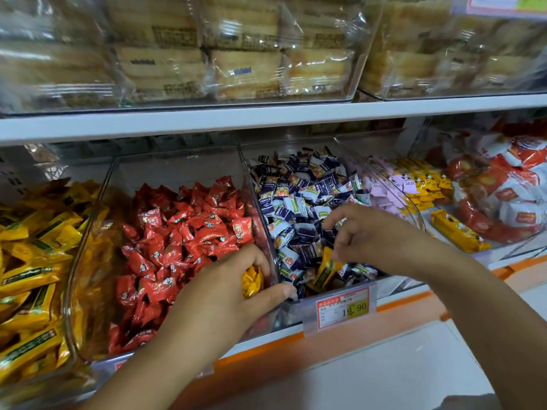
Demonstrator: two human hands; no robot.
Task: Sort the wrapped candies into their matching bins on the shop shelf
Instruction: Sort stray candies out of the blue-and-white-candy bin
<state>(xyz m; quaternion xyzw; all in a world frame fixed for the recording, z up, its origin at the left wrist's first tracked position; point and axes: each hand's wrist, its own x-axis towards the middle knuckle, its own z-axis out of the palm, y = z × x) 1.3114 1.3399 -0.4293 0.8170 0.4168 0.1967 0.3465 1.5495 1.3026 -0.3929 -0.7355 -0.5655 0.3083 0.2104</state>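
While the left hand point(233, 294) rests at the front of the red bin point(97, 202), its fingers curled round a yellow candy point(251, 281), probably a stray kept for later, the right hand point(367, 235) narrows its fingers to a pinch on a second yellow candy point(325, 269) lying among the sweets of the blue-and-white bin point(370, 170), where it does not match. Both likely belong in the yellow bin point(35, 377), cut off at far left. Whether the left palm hides more sweets cannot be told; the price tag point(343, 309) is mostly illegible.
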